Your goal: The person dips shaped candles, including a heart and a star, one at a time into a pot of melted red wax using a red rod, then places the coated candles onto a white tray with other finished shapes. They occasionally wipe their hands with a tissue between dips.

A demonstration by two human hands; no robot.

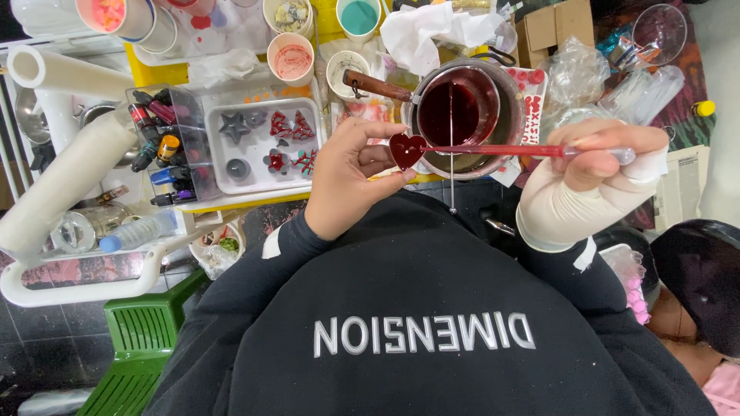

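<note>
Black fabric is filling the lower half of the view: the person's sweatshirt (pixel 416 308), with pale lettering across the chest. Above it a cluttered worktable (pixel 158 75) is showing yellow at its edges, and a white tray (pixel 262 173) is sitting left of centre, holding star-shaped and red-streaked moulds. Right of the tray, a small metal pot (pixel 462 108) with a wooden handle is holding dark red liquid. Paper cups (pixel 290 56) (several smeared with pink and teal) are standing behind it.

The left hand (pixel 347 177) is curling partly closed, its thumb and fingertips pinching the edge of a dark red heart (pixel 407 149), which is hanging just in front of the pot's near rim. The right hand (pixel 597 158), wrapped in a pale sleeve at the wrist, is closing in a fist around the far end of a thin red stick (pixel 501 149). The stick is running level from that fist to the heart, so the heart is lying between the two hands, touching the left and well apart from the right.
</note>
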